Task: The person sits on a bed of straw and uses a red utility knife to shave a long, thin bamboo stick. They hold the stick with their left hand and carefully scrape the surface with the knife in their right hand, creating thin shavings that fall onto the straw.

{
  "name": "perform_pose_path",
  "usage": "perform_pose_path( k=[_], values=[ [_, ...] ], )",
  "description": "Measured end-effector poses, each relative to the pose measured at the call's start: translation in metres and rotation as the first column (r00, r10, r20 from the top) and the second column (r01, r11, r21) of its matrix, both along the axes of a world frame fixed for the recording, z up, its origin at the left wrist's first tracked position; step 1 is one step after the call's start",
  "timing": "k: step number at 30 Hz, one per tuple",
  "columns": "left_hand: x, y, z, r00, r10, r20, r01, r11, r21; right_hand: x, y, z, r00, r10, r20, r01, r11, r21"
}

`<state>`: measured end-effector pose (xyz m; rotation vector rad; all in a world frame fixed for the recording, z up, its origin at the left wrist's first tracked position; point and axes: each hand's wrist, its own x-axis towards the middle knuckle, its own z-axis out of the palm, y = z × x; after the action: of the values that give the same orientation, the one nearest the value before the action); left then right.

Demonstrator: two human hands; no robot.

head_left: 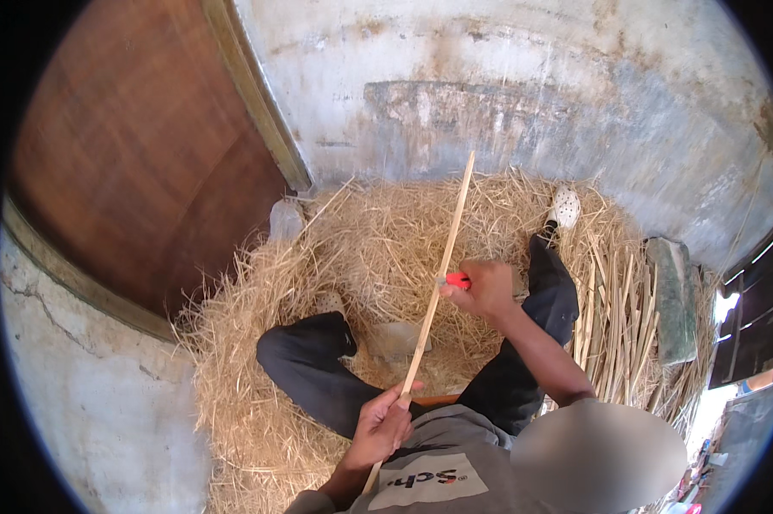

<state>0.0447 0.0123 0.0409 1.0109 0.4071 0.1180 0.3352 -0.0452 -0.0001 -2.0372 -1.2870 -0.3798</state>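
Observation:
A long, pale bamboo strip point(436, 308) slants up and away from my lap. My left hand point(381, 426) is closed around its lower part, close to my grey shirt, and the strip's tail end passes below that hand. Farther up, my right hand point(489, 287) grips a knife with a red handle point(459, 280). The knife's front end meets the strip about midway along its length; the blade itself is too small to make out.
Dry, curly shavings point(386, 223) cover the floor around my legs. To the right lies a bundle of split strips point(617, 321) beside a greenish slab point(673, 300). A brown door point(146, 154) stands at the left, and a stained wall point(506, 94) rises ahead.

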Motion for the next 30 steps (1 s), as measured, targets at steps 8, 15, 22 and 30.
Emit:
perform_pose_path(
  k=[8, 15, 22, 30],
  values=[
    [-0.012, -0.006, -0.01, 0.997, -0.065, -0.034, 0.064, 0.998, -0.028, 0.048, -0.004, 0.004, 0.977, -0.21, 0.037, 0.21, 0.978, 0.01],
    [-0.022, -0.013, -0.013, 0.991, -0.126, -0.043, 0.128, 0.991, 0.05, 0.103, -0.012, 0.007, 0.932, -0.362, 0.018, 0.361, 0.932, 0.032],
    [-0.039, -0.017, -0.021, 0.954, -0.231, -0.193, 0.244, 0.968, 0.051, 0.179, -0.029, -0.001, 0.667, -0.701, -0.252, 0.692, 0.709, -0.137],
    [-0.011, 0.009, -0.031, 0.993, 0.073, -0.092, -0.041, 0.95, 0.308, 0.03, -0.035, -0.018, 0.914, -0.288, -0.285, 0.26, 0.956, -0.135]
  ],
)
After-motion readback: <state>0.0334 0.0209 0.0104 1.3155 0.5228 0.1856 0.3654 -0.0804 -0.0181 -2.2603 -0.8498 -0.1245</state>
